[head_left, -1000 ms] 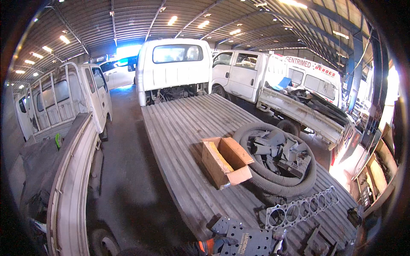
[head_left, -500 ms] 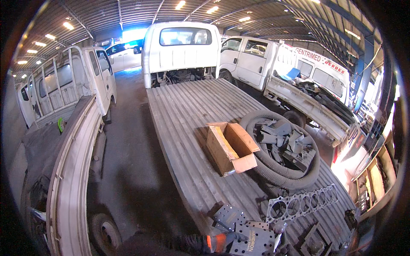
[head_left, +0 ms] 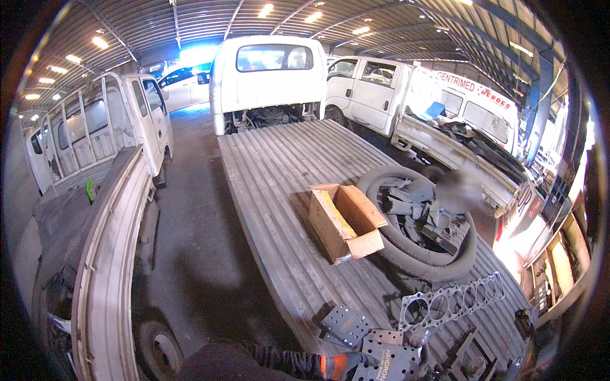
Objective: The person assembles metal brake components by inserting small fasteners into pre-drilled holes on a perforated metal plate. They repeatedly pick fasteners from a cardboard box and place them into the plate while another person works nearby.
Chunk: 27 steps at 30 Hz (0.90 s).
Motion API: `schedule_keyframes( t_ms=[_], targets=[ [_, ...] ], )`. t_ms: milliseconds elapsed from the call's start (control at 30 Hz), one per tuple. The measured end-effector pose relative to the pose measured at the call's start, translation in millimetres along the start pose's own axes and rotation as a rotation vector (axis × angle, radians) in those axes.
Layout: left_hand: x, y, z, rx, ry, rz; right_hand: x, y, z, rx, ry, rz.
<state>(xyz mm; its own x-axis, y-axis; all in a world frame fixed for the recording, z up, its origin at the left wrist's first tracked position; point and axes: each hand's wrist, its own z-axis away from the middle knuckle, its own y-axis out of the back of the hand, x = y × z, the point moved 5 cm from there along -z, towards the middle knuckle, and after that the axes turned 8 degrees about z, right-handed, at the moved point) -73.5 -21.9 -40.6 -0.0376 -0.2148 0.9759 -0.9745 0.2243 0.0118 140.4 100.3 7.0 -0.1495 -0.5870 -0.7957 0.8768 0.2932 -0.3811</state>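
Observation:
My left hand (head_left: 358,362), below a dark sleeve and an orange cuff, is at the left side of a grey brake lining (head_left: 397,355) with rows of round holes. The fingers are closed against it, partly hidden at the lower edge. Another holed lining (head_left: 345,325) lies flat just beyond, and the brownish edge of one more (head_left: 386,336) shows behind the one at my hand. A greyish shape at that lining's right edge could be fingers of my right hand; I cannot make it out. A long cylinder head gasket (head_left: 427,307) with several large holes lies to the right.
These parts lie on a ribbed truck bed (head_left: 286,190). An opened cardboard box (head_left: 328,228) stands before a coiled corrugated hose (head_left: 413,257) ringing a heap of grey parts (head_left: 413,200). A dark metal frame (head_left: 454,368) lies near right. Trucks flank both sides.
My left hand and the lining at it have shifted slightly right and toward me. A blurred grey patch now covers the far right of the hose coil. The view has shifted slightly.

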Motion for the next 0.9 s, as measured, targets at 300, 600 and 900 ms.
schedule_keyframes(
  t_ms=[300, 600, 900],
  targets=[
    [4.4, -39.4, -39.9, 0.122, 0.661, 1.279, -17.2, 37.6, 43.6, 0.214, 0.267, 0.249],
    [-0.7, -26.9, -18.2, 0.356, 0.682, 1.432, -26.8, 65.7, 58.1, 0.242, 0.110, 0.278],
    [20.4, -35.7, -39.6, 0.306, 0.629, 1.346, -37.4, 46.9, 76.3, 0.070, -0.113, 0.432]
  ],
)
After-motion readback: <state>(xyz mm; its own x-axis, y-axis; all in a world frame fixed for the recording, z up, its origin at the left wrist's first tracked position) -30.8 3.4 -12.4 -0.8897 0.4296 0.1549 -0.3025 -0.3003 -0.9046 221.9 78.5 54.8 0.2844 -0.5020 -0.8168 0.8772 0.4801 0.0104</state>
